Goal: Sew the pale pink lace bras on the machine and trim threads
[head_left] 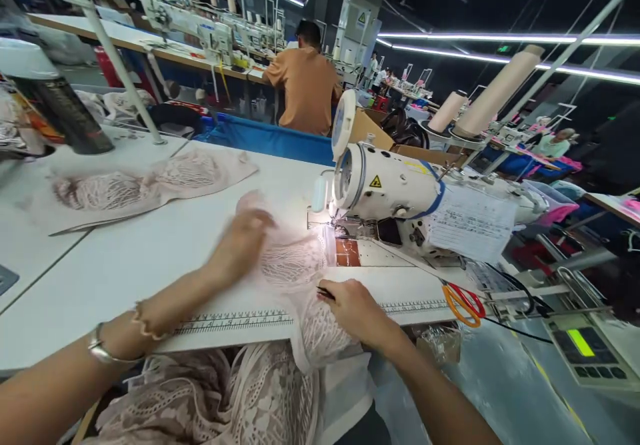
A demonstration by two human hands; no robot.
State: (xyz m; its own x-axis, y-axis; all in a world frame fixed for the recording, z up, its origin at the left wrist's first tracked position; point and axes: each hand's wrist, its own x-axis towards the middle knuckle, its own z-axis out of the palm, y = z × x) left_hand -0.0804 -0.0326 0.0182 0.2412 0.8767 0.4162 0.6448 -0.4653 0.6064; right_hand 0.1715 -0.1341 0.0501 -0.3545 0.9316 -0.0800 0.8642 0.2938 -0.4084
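A pale pink lace bra piece (293,262) lies on the white sewing table, one end beside the lit needle area of the sewing machine (390,182). Its lower cup hangs over the table's front edge. My right hand (353,305) rests on this lace near the edge, fingers closed round black tweezers (326,292) whose thin tips point left. My left hand (243,245) is over the left part of the piece, smeared by motion, so its grip does not show. Another lace bra piece (145,185) lies flat farther left.
More lace pieces (215,392) are heaped at my lap. Orange-handled scissors (463,304) hang at the right, near a control panel (585,348). A dark spray can (60,108) stands at the left. Thread cones (495,95) rise behind the machine. A person (307,85) sits ahead.
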